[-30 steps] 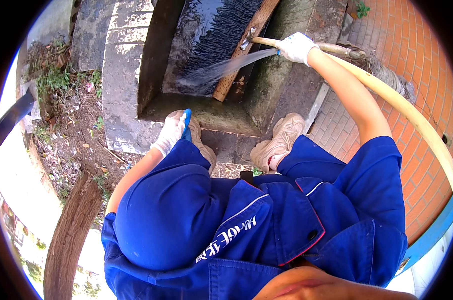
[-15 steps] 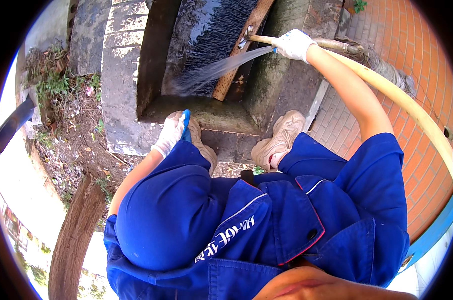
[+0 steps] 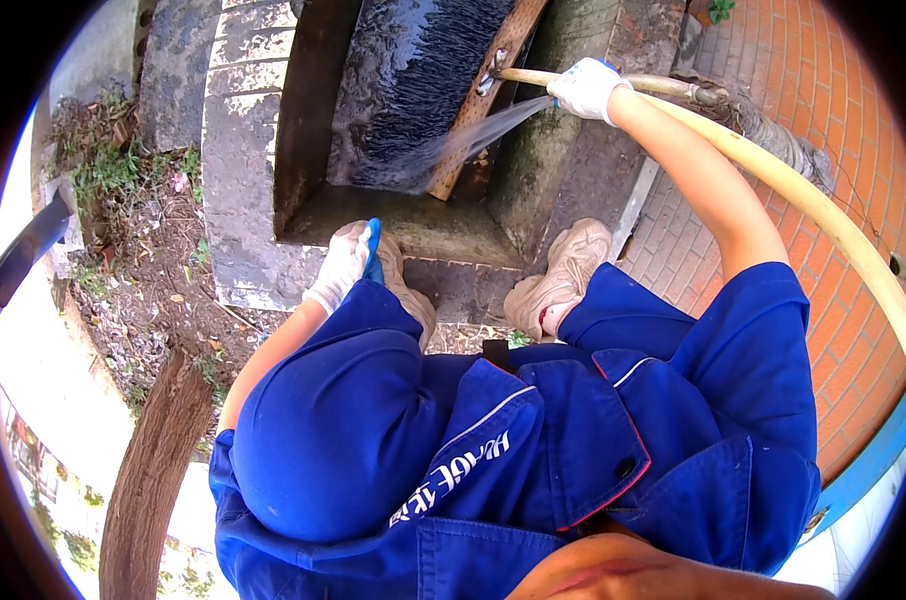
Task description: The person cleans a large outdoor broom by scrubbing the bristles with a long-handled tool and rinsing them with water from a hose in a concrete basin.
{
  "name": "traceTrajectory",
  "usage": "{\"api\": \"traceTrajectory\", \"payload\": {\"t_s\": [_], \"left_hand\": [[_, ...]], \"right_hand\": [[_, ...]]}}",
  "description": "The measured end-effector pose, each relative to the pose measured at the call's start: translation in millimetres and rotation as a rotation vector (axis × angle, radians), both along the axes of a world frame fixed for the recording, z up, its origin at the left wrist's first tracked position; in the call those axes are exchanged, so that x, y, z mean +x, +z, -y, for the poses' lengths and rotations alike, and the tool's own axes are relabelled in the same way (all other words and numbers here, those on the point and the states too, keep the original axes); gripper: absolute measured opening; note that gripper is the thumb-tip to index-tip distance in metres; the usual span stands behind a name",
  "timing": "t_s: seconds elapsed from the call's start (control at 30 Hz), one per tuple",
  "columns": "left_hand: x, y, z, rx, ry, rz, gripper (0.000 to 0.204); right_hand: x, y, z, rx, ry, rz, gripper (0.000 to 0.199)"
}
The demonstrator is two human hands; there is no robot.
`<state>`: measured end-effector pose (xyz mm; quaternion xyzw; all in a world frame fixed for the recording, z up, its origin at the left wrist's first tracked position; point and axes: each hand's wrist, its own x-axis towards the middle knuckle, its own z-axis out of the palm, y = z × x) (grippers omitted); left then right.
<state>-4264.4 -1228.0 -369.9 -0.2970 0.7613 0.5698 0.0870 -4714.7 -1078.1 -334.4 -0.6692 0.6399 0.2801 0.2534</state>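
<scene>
My right hand [image 3: 585, 90], in a white glove with blue on the fingers, is closed around the end of a yellow hose [image 3: 808, 195]. Water [image 3: 473, 140] fans out from it, down and left into a concrete trough [image 3: 248, 150]. A wide broom lies in the trough, with a wooden head [image 3: 516, 38] and dark, wet bristles [image 3: 438, 70]. Its wooden handle [image 3: 526, 77] reaches right and passes behind my right hand. My left hand [image 3: 345, 265], gloved in white and blue, hangs empty beside my left shoe with its fingers loosely stretched.
My beige shoes [image 3: 563, 275] stand at the trough's near edge. Orange brick paving [image 3: 843, 290] lies on the right, where a grey wrapped bundle [image 3: 788, 150] rests beside the handle. Soil with litter and weeds [image 3: 148, 220] and a tree trunk [image 3: 153, 460] are on the left.
The spray's landing spot has shifted right, toward the broom's wooden head. My right hand has moved very slightly right; my left hand stays put.
</scene>
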Motion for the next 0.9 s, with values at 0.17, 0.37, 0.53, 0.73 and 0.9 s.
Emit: {"api": "traceTrajectory", "payload": {"t_s": [0.17,0.37,0.53,0.73,0.9], "left_hand": [[0.5,2.5,-0.9,0.016,0.024,0.034,0.043],[5.1,-5.8,4.6,0.108,-0.048,0.19,0.044],[9.8,-12.1,2.5,0.154,0.006,0.15,0.042],[14.0,-13.3,3.5,0.184,0.008,0.131,0.039],[3.4,-2.9,0.6,0.157,0.026,0.12,0.04]], "right_hand": [[3.9,0.0,5.7,0.095,-0.016,-0.08,0.014],[3.5,0.0,4.2,0.093,0.009,-0.079,0.014],[1.5,2.1,2.2,0.034,0.028,-0.027,0.012],[9.5,16.7,6.6,-0.064,-0.105,0.036,0.014],[11.5,25.5,10.2,0.036,-0.045,-0.039,0.055]]}}
